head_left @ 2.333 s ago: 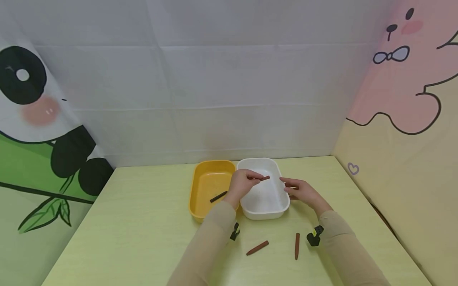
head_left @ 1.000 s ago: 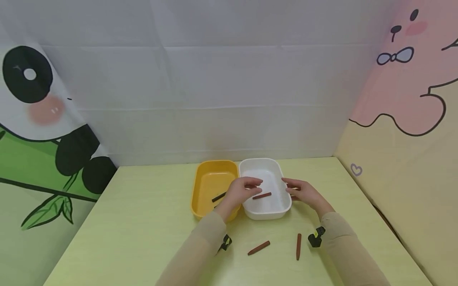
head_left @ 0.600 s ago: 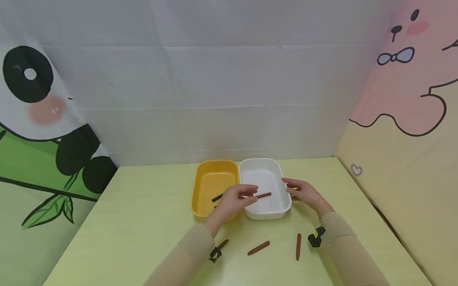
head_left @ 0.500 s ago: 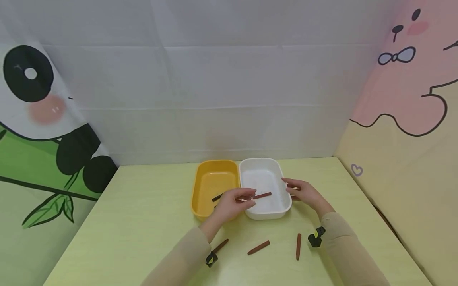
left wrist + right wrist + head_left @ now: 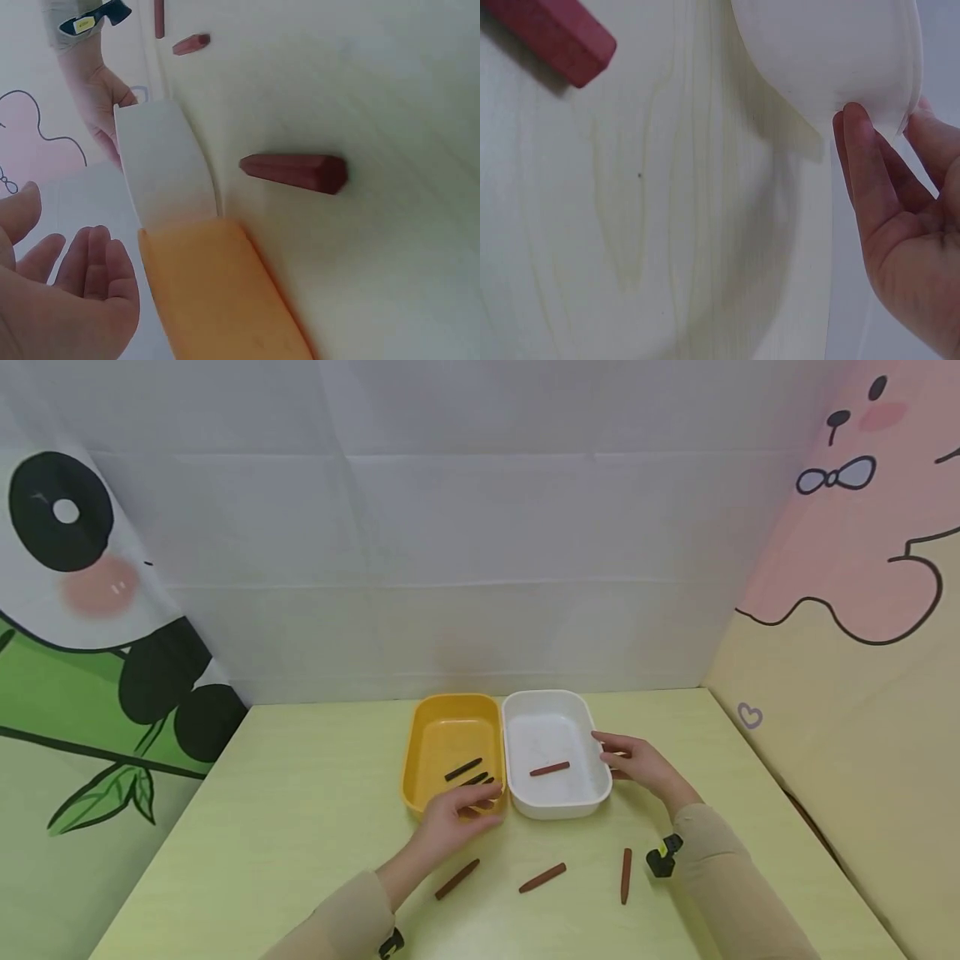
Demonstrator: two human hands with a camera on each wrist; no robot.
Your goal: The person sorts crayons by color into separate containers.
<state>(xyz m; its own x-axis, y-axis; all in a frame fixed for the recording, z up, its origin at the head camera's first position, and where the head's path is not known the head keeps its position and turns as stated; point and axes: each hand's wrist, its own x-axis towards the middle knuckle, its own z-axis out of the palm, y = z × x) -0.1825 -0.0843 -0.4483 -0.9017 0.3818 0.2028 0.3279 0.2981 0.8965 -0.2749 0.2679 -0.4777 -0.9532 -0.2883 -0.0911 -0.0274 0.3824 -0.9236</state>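
My left hand [image 5: 453, 822] hovers over the near edge of the yellow tray [image 5: 411, 760], its fingers loosely bent around nothing. The left wrist view shows the same hand [image 5: 67, 292] with bare fingertips. My right hand [image 5: 645, 770] touches the right side of the white tray [image 5: 558, 808]. In the right wrist view its straight fingers [image 5: 862, 150] lie against the tray's outer wall, with another digit at the rim. One reddish-brown crayon [image 5: 550, 768] lies inside the white tray. Black crayons [image 5: 463, 769] lie in the yellow one, partly hidden by my left hand.
On the table in front of the trays lie three reddish-brown crayons: a left one [image 5: 457, 879], a middle one [image 5: 542, 877] and a right one [image 5: 626, 877]. A white cloth wall [image 5: 465, 527] stands behind the table, with printed panels on both sides.
My left hand has let go of a reddish-brown crayon in the white tray and drawn back left and nearer. The left table crayon has come into view. My right hand stays put.
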